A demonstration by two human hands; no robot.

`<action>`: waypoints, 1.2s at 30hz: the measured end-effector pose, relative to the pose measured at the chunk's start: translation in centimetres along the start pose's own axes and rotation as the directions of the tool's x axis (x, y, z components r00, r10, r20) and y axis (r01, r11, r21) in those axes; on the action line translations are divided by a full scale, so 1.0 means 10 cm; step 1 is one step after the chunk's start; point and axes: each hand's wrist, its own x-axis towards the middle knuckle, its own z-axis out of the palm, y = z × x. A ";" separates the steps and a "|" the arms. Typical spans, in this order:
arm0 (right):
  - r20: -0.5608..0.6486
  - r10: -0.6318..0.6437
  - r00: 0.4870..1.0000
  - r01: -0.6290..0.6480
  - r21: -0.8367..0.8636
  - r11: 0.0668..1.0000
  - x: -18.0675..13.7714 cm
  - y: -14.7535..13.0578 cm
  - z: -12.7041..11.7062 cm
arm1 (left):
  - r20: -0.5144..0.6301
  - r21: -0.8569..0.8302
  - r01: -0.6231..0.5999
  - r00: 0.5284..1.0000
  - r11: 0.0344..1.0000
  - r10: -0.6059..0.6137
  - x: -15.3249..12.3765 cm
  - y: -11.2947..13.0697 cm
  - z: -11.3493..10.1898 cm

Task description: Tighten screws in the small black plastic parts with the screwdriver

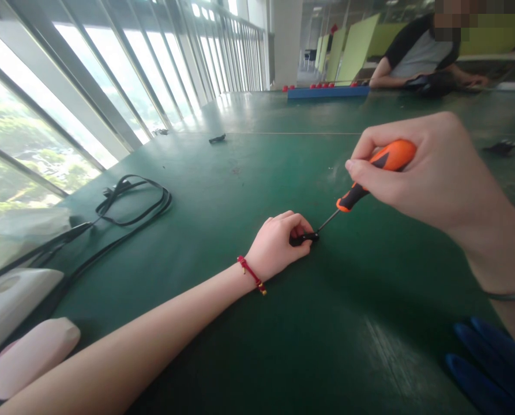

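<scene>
My left hand (pixel 278 245) rests on the green table and pinches a small black part (pixel 304 237) between thumb and fingers. Most of that part is hidden by the fingers, so its exact kind cannot be made out. In my right hand (pixel 425 167) is a screwdriver (pixel 354 196) with an orange and black handle, tilted down to the left. Its thin metal shaft reaches the exposed end of the black part; whether the tip touches or sits just beside it is too small to tell.
A looped black cable (pixel 142 222) lies at left, near a white device (pixel 19 305) and a pale pink object (pixel 34 357). Blue glove fingers (pixel 486 363) show at lower right. Small dark pieces (pixel 217 139) and a blue bar (pixel 326 92) lie farther back. Another person (pixel 417 57) sits across the table.
</scene>
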 end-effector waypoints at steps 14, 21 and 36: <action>0.112 -0.017 0.994 0.005 0.110 0.994 0.00 -0.01 0.02 | 0.004 0.004 -0.011 1.000 1.000 0.011 -0.01 0.01 0.00; -0.018 -0.068 0.998 0.069 0.051 0.996 -0.04 -0.06 0.04 | 0.004 -0.003 -0.023 1.000 1.000 0.023 -0.01 0.00 0.00; -0.031 -0.026 0.999 0.028 0.060 0.998 -0.01 0.01 0.09 | 0.007 -0.005 -0.020 1.000 1.000 0.020 -0.01 0.00 0.00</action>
